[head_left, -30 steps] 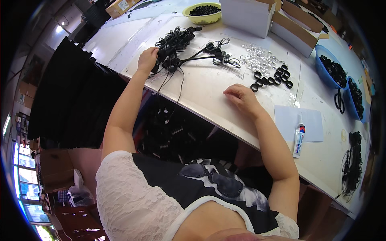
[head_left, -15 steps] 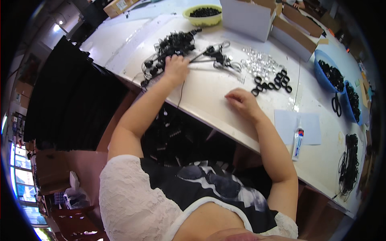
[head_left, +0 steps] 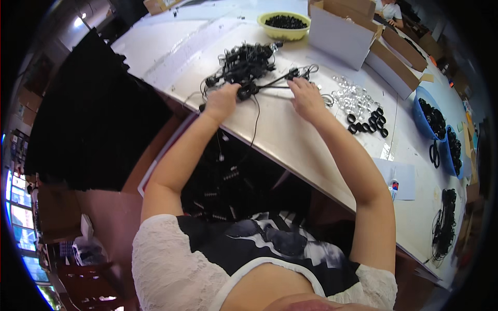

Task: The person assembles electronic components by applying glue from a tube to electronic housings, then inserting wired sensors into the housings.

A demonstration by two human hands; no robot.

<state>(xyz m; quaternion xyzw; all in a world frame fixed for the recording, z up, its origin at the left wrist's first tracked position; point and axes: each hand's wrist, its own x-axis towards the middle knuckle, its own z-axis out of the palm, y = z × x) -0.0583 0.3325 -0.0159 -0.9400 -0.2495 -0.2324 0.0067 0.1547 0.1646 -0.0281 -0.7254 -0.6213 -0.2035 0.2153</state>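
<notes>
My left hand is closed around part of a black corded piece at the near edge of a tangled pile of black cords. A thin loose wire hangs from there over the table edge. My right hand reaches across to a smaller group of black cords, its fingers bent onto the near side; the fingertips partly cover what they grip. Straight black cords run between the two hands. Just right of my right hand lie clear, shiny small pieces and several black rings.
Behind the pile stands a yellow bowl of small black parts, beside white cardboard boxes. On the right are blue basins of black parts, black-handled scissors, a white tube on paper, and a cord bundle. Another person sits far off.
My right hand has moved forward from the near table surface to the smaller cord group. My left hand stays at the pile's near edge, now around a corded piece. The view has shifted slightly.
</notes>
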